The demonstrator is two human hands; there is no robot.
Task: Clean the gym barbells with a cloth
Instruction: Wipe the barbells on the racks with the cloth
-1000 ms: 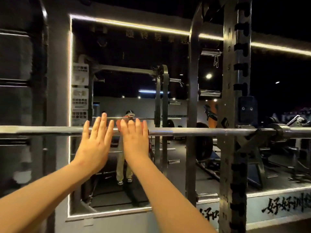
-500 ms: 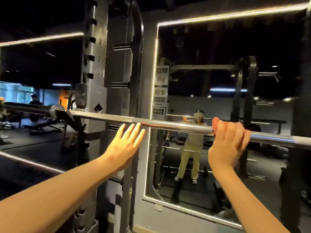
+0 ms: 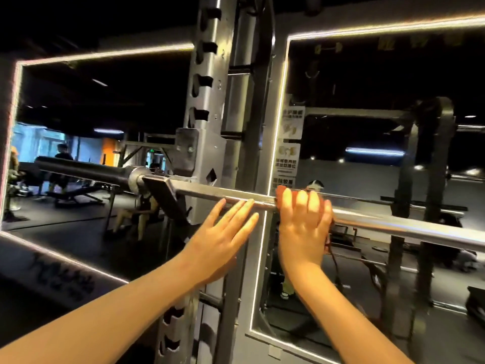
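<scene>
A steel barbell [image 3: 393, 227] lies across the rack, its dark sleeve [image 3: 78, 169] sticking out to the left. My right hand [image 3: 304, 219] curls over the shaft just right of the rack upright. It holds a reddish cloth [image 3: 281, 191] against the bar, and only an edge of the cloth shows past my fingers. My left hand [image 3: 223, 232] is flat with straight fingers just under the shaft, left of the right hand, fingertips at the bar. It holds nothing.
The grey rack upright [image 3: 207, 101] with its hook [image 3: 162, 190] carries the bar right beside my hands. Lit-edged wall mirrors [image 3: 367, 127] behind reflect the gym, a bench [image 3: 76, 195] and people at far left.
The view has swung left. My right hand, first flat then curled over the bar, has slid left along the shaft towards the upright. My left hand stays flat and open.
</scene>
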